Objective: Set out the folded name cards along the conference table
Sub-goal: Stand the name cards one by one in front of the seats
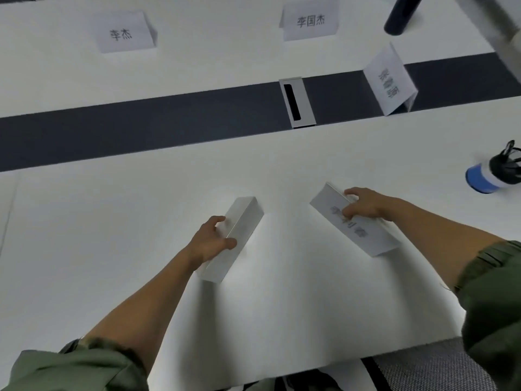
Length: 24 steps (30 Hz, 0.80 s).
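Cards, folded, two in hand on worktop point(112, 221). Left hand point(210, 241): fingers and thumb curled round card one point(239, 230), nearside of cable hatch point(297, 103), slightly left; no print showing. Right hand point(363, 206): gripping card two point(363, 230), nearside of hatch, slightly right; print blurred, unreadable. Judged best: stand each tent on both lower edges, square to the worktop edge, evenly spaced, then let go gently. Beyond hatch: card "李杰" point(124, 32) to the left, card "李国杰" point(310, 21) straight behind. Right of hatch: angled card point(390, 81), lettering illegible.
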### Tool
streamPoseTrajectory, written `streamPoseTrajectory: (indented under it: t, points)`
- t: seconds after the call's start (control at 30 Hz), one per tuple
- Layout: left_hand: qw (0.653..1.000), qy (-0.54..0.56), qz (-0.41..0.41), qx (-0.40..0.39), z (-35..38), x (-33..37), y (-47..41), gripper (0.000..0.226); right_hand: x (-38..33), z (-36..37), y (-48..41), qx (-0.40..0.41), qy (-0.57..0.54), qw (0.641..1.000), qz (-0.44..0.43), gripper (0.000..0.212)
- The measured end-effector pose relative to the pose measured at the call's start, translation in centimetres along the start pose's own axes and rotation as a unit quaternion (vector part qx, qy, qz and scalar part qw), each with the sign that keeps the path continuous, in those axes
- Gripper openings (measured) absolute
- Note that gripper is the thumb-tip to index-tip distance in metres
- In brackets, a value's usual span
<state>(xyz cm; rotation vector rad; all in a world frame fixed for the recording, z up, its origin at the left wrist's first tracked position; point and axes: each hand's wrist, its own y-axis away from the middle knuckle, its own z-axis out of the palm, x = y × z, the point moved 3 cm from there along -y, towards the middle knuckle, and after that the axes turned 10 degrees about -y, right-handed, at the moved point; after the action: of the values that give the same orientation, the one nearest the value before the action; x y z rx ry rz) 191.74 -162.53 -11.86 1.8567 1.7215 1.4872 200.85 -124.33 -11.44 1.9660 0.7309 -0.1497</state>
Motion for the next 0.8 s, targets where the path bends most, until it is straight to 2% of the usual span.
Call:
streamPoseTrajectory:
  t: [0.33,0.47,0.57,0.7,0.8]
  points:
    - [0.998,-0.049,0.002,0.038,-0.2,-0.1,-1.0,0.085,-0.4,-0.9,-1.5,0.011,0.004,1.000,-0.019,0.083]
    - [0.997,-0.058,-0.003,0.043,-0.2,-0.3,-0.9,0.084,-0.1,-0.8,-1.5,0.025,0.008,0.999,-0.035,0.071]
    - [0.994,-0.085,0.001,0.068,-0.3,0.5,-0.5,0.087,0.6,-0.9,-0.7,0.026,-0.010,0.999,-0.043,0.076]
    - [0.962,-0.187,0.102,0.174,-0.1,4.9,0.2,0.082,3.3,-2.1,2.2,0.064,-0.101,0.992,-0.039,0.082]
    - [0.935,-0.217,0.188,0.208,1.0,9.8,0.1,0.076,6.6,-3.7,4.5,0.122,-0.141,0.982,-0.032,0.079]
